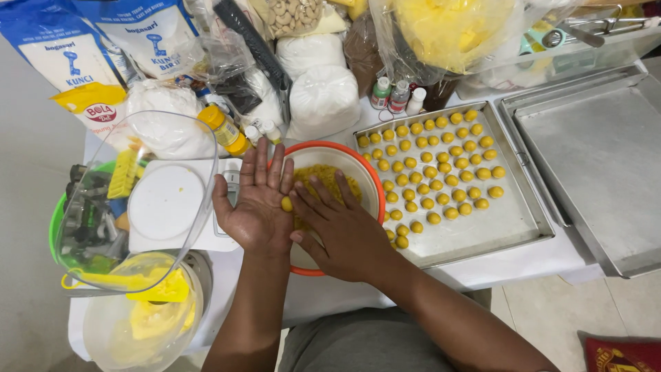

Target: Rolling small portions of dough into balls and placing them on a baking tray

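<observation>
My left hand lies palm up over the left rim of an orange-rimmed bowl that holds yellow dough. A small yellow dough ball rests at the edge of that palm. My right hand is flat, palm down, over the bowl, its fingertips against the ball and the left palm. To the right, a metal baking tray carries several rows of small yellow dough balls.
An empty metal tray lies at far right. A clear plastic bowl leans over a white scale at left, with a green basket of tools behind it. Flour bags, white powder bags and small bottles stand behind.
</observation>
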